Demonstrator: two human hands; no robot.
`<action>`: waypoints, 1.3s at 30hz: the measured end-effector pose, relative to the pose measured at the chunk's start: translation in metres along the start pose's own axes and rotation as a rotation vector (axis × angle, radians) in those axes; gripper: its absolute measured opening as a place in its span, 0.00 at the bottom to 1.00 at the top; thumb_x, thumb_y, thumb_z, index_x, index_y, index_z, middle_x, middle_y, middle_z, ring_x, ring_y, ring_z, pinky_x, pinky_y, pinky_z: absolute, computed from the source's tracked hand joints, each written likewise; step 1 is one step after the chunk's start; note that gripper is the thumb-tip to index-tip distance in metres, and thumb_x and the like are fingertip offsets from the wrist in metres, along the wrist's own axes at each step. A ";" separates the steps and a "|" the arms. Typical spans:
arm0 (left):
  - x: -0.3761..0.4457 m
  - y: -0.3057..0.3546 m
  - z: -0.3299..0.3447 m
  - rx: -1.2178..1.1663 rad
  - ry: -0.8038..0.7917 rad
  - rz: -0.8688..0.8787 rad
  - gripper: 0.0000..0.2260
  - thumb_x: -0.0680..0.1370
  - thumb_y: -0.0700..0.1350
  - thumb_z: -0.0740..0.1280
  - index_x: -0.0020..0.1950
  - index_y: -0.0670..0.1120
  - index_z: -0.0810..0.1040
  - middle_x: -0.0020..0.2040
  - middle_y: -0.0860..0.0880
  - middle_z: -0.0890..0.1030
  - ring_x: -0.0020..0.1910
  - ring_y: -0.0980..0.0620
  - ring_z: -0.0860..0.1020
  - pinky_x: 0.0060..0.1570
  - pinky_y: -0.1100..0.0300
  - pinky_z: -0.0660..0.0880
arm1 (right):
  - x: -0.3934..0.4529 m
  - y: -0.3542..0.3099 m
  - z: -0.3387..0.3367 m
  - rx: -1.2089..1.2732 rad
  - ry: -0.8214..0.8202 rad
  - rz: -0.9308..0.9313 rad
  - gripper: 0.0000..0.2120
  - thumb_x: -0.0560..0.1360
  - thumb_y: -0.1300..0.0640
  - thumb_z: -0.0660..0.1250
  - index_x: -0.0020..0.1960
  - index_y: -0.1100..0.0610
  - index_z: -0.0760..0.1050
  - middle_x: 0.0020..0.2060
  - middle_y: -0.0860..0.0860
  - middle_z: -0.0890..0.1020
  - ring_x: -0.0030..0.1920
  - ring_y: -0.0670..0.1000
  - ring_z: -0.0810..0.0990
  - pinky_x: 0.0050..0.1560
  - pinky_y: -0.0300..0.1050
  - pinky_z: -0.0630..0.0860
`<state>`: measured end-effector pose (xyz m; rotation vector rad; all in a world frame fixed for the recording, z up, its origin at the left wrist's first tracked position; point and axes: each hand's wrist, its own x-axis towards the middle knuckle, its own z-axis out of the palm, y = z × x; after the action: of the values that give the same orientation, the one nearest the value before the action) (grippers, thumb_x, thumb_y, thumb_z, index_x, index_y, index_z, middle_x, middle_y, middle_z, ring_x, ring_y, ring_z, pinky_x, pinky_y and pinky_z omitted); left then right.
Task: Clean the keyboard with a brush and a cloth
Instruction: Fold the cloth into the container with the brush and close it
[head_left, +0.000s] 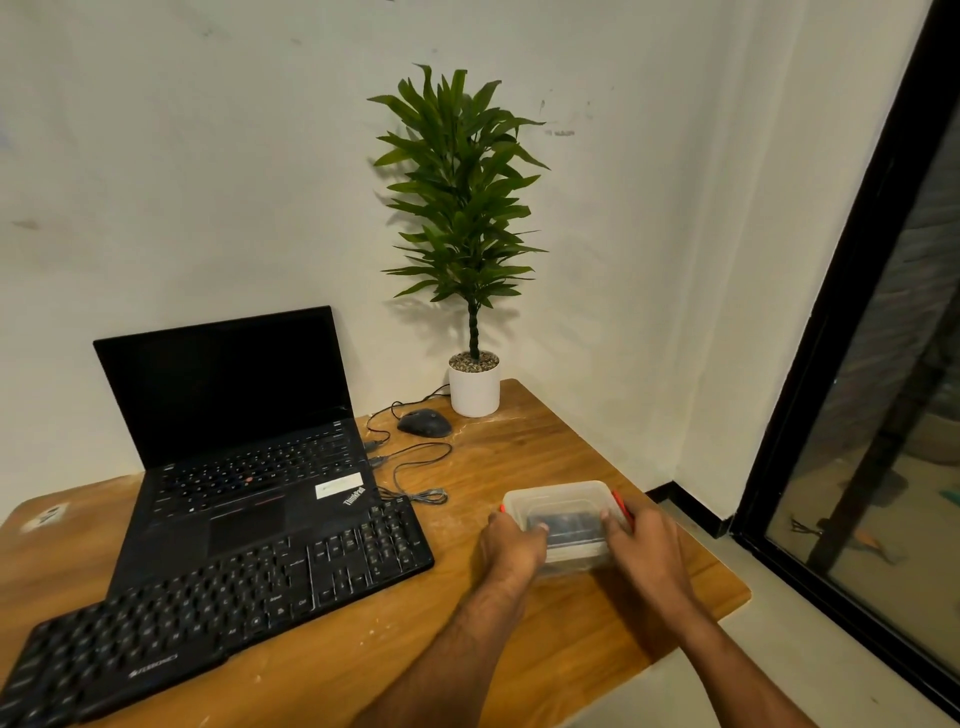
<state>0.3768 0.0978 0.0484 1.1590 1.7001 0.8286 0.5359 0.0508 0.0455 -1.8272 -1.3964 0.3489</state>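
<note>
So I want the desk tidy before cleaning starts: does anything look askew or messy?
Yes. The keyboard lies at a slant, its far edge over the front of the open laptop. Pale dust or smears mark the table. The mouse cable lies in loose loops beside the laptop.

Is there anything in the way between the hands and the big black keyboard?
No. Both hands, left hand and right hand, hold the clear plastic box at the right of the table. The keyboard lies to their left, and only bare tabletop shows between them.
</note>
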 end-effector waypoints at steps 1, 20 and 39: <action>-0.001 0.000 0.001 -0.007 -0.004 -0.015 0.22 0.79 0.45 0.74 0.70 0.45 0.73 0.61 0.45 0.82 0.55 0.45 0.83 0.48 0.54 0.83 | 0.000 0.000 0.002 0.045 -0.003 0.014 0.14 0.79 0.51 0.69 0.61 0.58 0.79 0.46 0.46 0.80 0.39 0.37 0.78 0.28 0.24 0.71; 0.143 0.072 -0.028 -0.050 0.102 0.003 0.26 0.78 0.41 0.74 0.74 0.42 0.71 0.66 0.43 0.80 0.63 0.43 0.80 0.55 0.53 0.80 | 0.150 -0.066 0.063 0.206 -0.135 0.053 0.17 0.78 0.56 0.70 0.66 0.59 0.76 0.54 0.51 0.81 0.51 0.49 0.80 0.56 0.51 0.81; 0.224 0.084 -0.035 0.090 0.055 -0.095 0.27 0.79 0.45 0.74 0.74 0.39 0.70 0.67 0.40 0.79 0.62 0.40 0.81 0.52 0.52 0.81 | 0.227 -0.068 0.111 -0.040 -0.198 0.100 0.15 0.79 0.55 0.69 0.64 0.58 0.76 0.58 0.54 0.82 0.53 0.53 0.81 0.58 0.53 0.79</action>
<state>0.3362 0.3350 0.0691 1.1151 1.8389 0.7376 0.4996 0.3078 0.0767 -1.9425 -1.4556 0.5700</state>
